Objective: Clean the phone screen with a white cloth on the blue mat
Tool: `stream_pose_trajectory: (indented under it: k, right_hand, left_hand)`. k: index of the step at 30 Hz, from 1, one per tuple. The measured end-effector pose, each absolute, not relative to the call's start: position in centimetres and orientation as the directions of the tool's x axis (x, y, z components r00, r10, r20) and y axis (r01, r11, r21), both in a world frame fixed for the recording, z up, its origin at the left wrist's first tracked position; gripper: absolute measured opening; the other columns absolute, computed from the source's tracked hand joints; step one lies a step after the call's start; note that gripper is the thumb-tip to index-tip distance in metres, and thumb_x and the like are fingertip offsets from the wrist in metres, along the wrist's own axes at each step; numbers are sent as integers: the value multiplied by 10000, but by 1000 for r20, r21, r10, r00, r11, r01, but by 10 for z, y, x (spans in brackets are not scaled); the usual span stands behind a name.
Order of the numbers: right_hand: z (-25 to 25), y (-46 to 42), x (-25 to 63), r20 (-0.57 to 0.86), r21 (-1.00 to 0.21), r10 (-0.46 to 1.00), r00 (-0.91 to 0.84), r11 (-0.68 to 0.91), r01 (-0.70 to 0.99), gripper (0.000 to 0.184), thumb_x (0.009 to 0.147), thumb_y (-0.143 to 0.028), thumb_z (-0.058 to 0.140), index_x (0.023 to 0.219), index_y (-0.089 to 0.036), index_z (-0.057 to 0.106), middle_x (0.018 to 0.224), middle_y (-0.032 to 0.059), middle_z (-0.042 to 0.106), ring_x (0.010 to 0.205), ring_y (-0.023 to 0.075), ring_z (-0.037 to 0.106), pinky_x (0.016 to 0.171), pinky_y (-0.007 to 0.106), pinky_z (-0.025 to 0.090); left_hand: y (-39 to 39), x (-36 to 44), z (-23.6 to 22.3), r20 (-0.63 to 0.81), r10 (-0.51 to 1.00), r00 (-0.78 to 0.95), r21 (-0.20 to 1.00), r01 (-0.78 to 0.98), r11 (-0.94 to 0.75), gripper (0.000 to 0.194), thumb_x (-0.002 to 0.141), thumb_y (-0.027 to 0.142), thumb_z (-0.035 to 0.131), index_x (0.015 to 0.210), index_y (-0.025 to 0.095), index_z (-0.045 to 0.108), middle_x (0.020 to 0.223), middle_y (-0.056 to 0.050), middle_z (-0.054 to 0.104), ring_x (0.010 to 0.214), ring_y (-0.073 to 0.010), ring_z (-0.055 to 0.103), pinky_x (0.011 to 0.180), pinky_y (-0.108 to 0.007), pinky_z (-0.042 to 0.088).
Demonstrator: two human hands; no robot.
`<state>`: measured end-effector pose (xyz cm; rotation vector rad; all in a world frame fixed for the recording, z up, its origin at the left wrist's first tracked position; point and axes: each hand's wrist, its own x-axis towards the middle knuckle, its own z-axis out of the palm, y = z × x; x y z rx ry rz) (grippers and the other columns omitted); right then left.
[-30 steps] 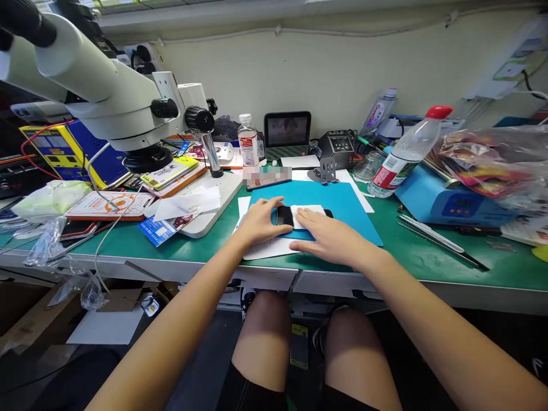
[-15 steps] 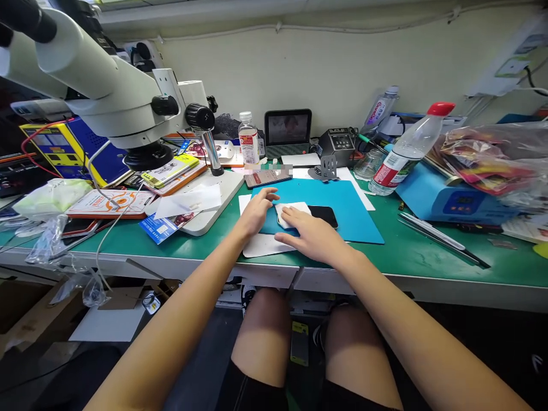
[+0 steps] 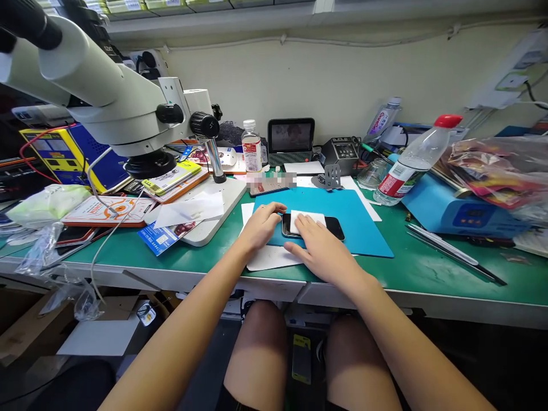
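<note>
A black phone (image 3: 335,227) lies flat on the blue mat (image 3: 363,234), screen side up. Across its middle is a folded white wipe (image 3: 315,217). My right hand (image 3: 319,245) rests on the wipe with fingers stretched flat and thumb spread to the left; it presses from above and does not grip. At the phone's left end is my left hand (image 3: 265,225), open, its bent fingers reaching to the corner. Whether those fingertips touch the phone I cannot tell. My right hand hides part of the phone's near edge.
A microscope (image 3: 115,103) stands at the left, its white base (image 3: 222,200) beside the mat. Behind the mat are another phone (image 3: 269,185), a bottle (image 3: 252,148) and a small screen (image 3: 291,136). A red-capped bottle (image 3: 411,165) leans at the right, near tweezers (image 3: 445,245).
My right hand and the wipe have moved right along the phone, uncovering its left end. My left hand has come closer to that end. The camera view has tilted slightly up.
</note>
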<state>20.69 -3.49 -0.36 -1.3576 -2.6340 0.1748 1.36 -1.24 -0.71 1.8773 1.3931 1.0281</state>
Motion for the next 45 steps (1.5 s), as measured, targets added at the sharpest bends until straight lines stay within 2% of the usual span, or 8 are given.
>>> stream_pose_trajectory:
  k: [3, 12, 19, 24, 29, 35, 41, 45]
  right_hand:
    - [0, -28, 192, 131, -182, 820, -557, 572, 799, 891, 941, -659, 437, 1538, -6, 334, 1608, 246, 296, 1509, 340, 243, 1217, 503, 270]
    - [-8, -46, 236, 146, -219, 827, -544, 563, 797, 827, 975, -683, 278, 1548, -93, 358, 1608, 204, 330, 1502, 319, 270, 1195, 536, 309]
    - [0, -36, 195, 160, -234, 802, -575, 597, 767, 937, 929, -733, 356, 1532, -16, 359, 1601, 251, 305, 1501, 348, 264, 1208, 520, 284]
    - [5, -53, 212, 120, -263, 735, -667, 671, 693, 873, 958, -702, 324, 1523, -41, 397, 1595, 209, 341, 1488, 324, 311, 1215, 500, 288]
    - [4, -45, 235, 122, -219, 802, -585, 597, 772, 785, 977, -641, 360, 1534, -90, 395, 1590, 185, 363, 1476, 327, 338, 1180, 535, 346]
    - [2, -37, 200, 132, -206, 790, -599, 613, 763, 960, 911, -722, 438, 1541, -5, 336, 1607, 241, 287, 1501, 344, 263, 1210, 507, 295]
    - [-3, -62, 224, 70, -215, 745, -664, 661, 719, 893, 962, -705, 306, 1563, -44, 306, 1635, 181, 243, 1525, 298, 214, 1233, 494, 241]
    - [0, -48, 221, 55, -203, 800, -598, 595, 778, 899, 971, -700, 269, 1564, -25, 289, 1641, 187, 226, 1528, 301, 204, 1239, 484, 218]
  left_hand:
    - [-17, 16, -3, 240, 957, 161, 771, 568, -288, 406, 847, 255, 368, 1138, 181, 642, 1220, -75, 684, 1180, -264, 558, 1064, -437, 442]
    - [-17, 21, 0, 230, 956, 182, 704, 647, -293, 403, 880, 260, 382, 1183, 199, 641, 1238, -74, 675, 1187, -264, 558, 1051, -441, 449]
    - [-20, 23, -1, 242, 954, 179, 693, 656, -299, 396, 869, 250, 397, 1171, 190, 647, 1223, -78, 681, 1185, -266, 559, 1053, -428, 454]
    - [-18, 21, -3, 258, 954, 150, 731, 615, -294, 383, 852, 226, 408, 1143, 174, 651, 1209, -80, 693, 1194, -258, 556, 1076, -416, 438]
    - [-13, 21, -5, 242, 958, 151, 742, 608, -283, 383, 866, 257, 426, 1178, 184, 636, 1224, -78, 687, 1197, -264, 561, 1065, -432, 442]
    - [-18, 23, -3, 236, 961, 143, 731, 626, -273, 419, 856, 229, 402, 1209, 148, 613, 1274, -108, 655, 1223, -268, 535, 1087, -431, 416]
    - [-15, 24, -5, 232, 962, 147, 740, 615, -272, 430, 869, 220, 375, 1224, 157, 609, 1281, -107, 654, 1230, -270, 534, 1090, -441, 413]
    - [-12, 23, -9, 229, 968, 105, 788, 563, -248, 435, 892, 227, 356, 1258, 176, 585, 1241, -91, 674, 1215, -261, 547, 1086, -443, 419]
